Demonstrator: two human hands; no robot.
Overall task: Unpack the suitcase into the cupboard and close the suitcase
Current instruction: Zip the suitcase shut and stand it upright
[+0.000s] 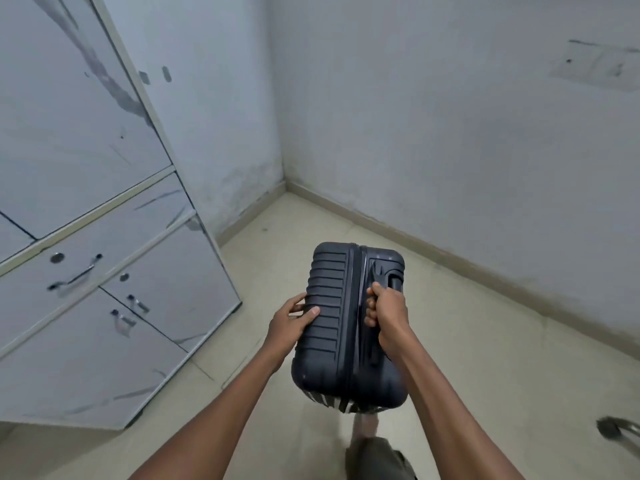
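Suitcase [346, 323], dark navy hard shell with ribbed sides, is held up above the floor between both hands, in the lower middle of the view, zip seam running along its top. It appears zipped closed. Right hand [388, 315] is clenched around the carry handle [375, 296] on the upper face, fingers curled under it. Left hand [294, 318] is pressed against the ribbed left side, thumb laid on top of the ribs, fingers wrapped round the edge. Both bare forearms are seen reaching in from the bottom of the frame. Below the case, part of a leg in olive shorts [377, 459] is glimpsed. A blurred dark object [614, 429] is noted at the lower right edge; what it is cannot be told. Beige tiled floor [467, 341] is seen beneath. Cupboard [86, 202], pale grey with scuffed doors, a drawer and metal handles, is stood to the left, all doors closed, well apart from the case. Behind, two whitish stained walls [450, 116] are met in a corner.
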